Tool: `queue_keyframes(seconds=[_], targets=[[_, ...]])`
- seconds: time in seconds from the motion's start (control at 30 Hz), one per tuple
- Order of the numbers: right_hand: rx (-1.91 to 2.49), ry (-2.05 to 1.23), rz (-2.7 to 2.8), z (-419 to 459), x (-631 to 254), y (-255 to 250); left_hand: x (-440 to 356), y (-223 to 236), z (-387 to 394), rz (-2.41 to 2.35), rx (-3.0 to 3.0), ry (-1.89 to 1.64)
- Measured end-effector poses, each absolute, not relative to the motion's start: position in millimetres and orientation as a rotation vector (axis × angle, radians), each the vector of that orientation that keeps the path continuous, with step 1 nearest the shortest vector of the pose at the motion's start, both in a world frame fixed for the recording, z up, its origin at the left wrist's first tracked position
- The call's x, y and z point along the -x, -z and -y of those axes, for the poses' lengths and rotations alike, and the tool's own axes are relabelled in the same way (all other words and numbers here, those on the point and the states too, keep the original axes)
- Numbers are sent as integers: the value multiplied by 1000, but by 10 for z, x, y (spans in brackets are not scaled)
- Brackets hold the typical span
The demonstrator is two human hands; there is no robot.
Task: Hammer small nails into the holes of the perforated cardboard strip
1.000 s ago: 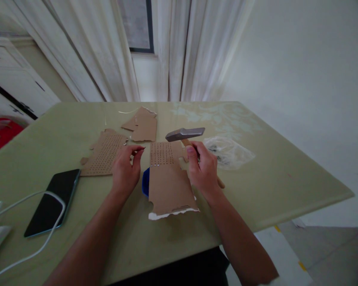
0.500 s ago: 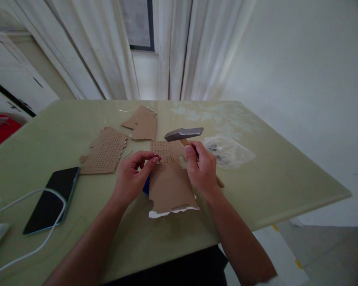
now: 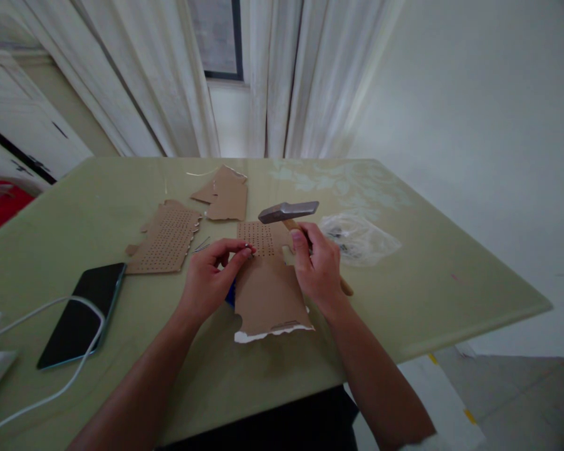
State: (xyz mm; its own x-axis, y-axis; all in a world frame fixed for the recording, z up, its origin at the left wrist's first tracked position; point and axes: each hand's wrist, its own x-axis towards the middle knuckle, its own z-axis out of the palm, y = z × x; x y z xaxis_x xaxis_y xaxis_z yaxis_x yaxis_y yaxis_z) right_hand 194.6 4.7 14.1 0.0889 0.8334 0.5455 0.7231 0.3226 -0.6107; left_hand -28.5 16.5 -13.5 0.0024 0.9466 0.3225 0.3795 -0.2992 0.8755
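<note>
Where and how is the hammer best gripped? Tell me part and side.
Best, I'd judge, by the wooden handle, from the person's right: it is slim and runs from the metal head toward the near right, its end poking out past the right hand, which wraps it close to the head.

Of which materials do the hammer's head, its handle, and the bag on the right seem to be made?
Head: probably steel; grey, with a dull metallic sheen.
Handle: apparently wood; light brown and smooth-looking.
Bag: likely thin plastic film; crumpled, whitish and partly see-through.
</note>
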Motion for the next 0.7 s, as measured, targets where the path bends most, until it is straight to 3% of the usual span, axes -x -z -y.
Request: queue_keyframes(seconds=[0.7], targets=[[1401, -126, 1671, -71, -1949, -82, 264, 127, -156, -1329, -1787, -1339]])
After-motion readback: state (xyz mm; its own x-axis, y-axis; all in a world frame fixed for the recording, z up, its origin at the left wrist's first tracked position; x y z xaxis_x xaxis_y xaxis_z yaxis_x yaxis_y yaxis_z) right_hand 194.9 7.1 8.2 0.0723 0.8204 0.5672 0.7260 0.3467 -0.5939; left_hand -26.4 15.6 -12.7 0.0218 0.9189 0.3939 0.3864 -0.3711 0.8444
